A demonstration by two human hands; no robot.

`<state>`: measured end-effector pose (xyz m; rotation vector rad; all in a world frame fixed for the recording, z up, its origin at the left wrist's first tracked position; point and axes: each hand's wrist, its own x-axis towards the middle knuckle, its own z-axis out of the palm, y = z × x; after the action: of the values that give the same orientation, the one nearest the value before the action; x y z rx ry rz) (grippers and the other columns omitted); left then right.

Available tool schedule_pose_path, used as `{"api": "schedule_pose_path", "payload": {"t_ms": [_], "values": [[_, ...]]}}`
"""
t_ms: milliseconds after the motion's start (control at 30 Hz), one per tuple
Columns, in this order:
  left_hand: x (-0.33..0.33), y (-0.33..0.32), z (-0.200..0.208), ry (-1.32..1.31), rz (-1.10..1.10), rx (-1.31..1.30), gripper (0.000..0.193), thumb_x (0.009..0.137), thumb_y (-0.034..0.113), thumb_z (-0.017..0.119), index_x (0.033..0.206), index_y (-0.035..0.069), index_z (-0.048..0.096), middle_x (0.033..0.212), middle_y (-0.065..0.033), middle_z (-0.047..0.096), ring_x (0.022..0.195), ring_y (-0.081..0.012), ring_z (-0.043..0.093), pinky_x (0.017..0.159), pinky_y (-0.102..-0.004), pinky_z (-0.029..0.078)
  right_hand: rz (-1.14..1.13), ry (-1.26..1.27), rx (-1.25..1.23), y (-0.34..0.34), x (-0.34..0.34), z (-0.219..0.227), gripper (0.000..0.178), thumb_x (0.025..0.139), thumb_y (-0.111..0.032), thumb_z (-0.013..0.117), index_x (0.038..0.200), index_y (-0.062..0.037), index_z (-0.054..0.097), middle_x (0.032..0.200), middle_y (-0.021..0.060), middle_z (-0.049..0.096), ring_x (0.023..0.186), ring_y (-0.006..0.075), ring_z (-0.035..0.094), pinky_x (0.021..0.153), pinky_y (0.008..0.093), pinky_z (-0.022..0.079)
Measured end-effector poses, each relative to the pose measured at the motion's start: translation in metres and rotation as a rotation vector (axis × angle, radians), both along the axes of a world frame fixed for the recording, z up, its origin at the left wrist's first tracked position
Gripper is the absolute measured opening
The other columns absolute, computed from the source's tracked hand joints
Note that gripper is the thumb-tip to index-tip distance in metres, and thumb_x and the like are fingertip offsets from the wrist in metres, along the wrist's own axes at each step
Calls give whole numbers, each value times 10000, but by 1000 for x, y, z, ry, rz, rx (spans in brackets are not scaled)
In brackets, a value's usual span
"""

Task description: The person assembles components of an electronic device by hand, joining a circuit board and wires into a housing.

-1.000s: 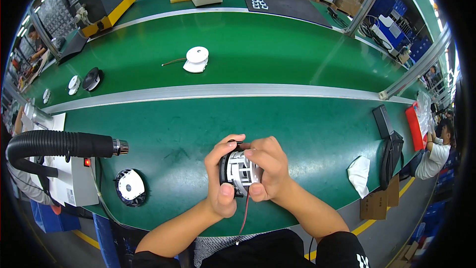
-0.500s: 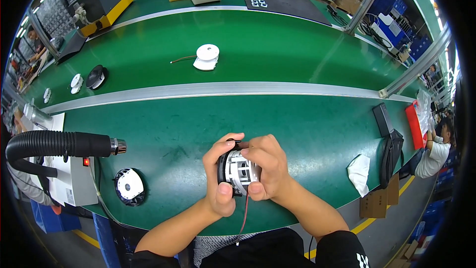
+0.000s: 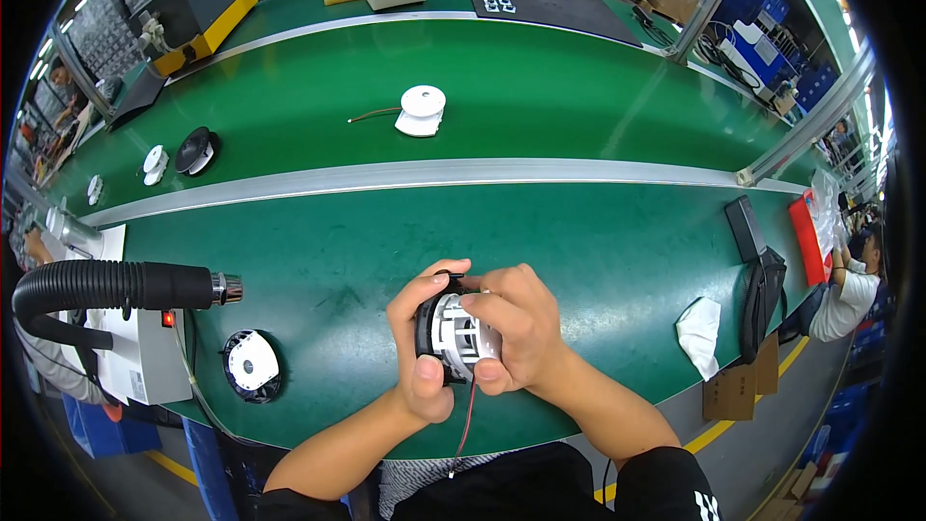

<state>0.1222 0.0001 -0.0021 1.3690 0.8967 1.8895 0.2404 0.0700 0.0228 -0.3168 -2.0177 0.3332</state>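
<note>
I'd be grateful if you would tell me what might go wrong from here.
The reddish wire hangs loose from the round black-and-white part and reaches past the near edge of the green table, so it could snag or be tugged.

That part is clasped between the left hand and right hand; uneven pressure might make it slip.

The second round part lies to the left of the hands, where a stray arm might knock it.

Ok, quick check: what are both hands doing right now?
Left hand: closed, holding the black-and-white round part by its black side.
Right hand: closed on the same part's white side.
</note>
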Motion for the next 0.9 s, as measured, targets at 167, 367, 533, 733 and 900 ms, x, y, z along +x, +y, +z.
{"api": "schedule_pose_path", "payload": {"t_ms": [167,367,533,733,900], "values": [[0,1,1,21,-1,23,639,949,586,367,1379,121,293,1363,-277,432,1074,-332,540,930,-479,451,-23,-10,18,-1,2,3,498,944,-515,448,1175,-89,566,947,150,563,667,276,503,589,389,424],[0,0,4,42,6,6,645,947,595,356,1376,117,294,1358,-277,437,1076,-334,542,928,-482,452,-39,-28,37,-1,4,5,492,943,-517,446,1178,-103,570,948,148,564,663,270,497,583,384,421],[1,1,6,22,-13,2,652,948,601,355,1373,110,296,1350,-274,442,1082,-334,538,938,-481,446,-50,-37,48,0,4,6,497,941,-523,445,1173,-103,576,941,149,561,659,268,491,578,381,417],[-2,-1,7,29,-54,-39,661,948,607,356,1375,106,296,1347,-282,445,1091,-328,531,950,-471,438,-21,-8,18,0,3,4,491,941,-527,443,1158,-109,583,899,133,524,647,265,480,568,382,409],[1,-1,10,-42,-60,-46,671,941,610,367,1375,104,298,1346,-284,448,1084,-323,529,949,-472,435,-43,-15,43,-2,2,7,467,931,-522,472,1144,-124,593,893,124,515,636,257,469,556,379,398]]}}
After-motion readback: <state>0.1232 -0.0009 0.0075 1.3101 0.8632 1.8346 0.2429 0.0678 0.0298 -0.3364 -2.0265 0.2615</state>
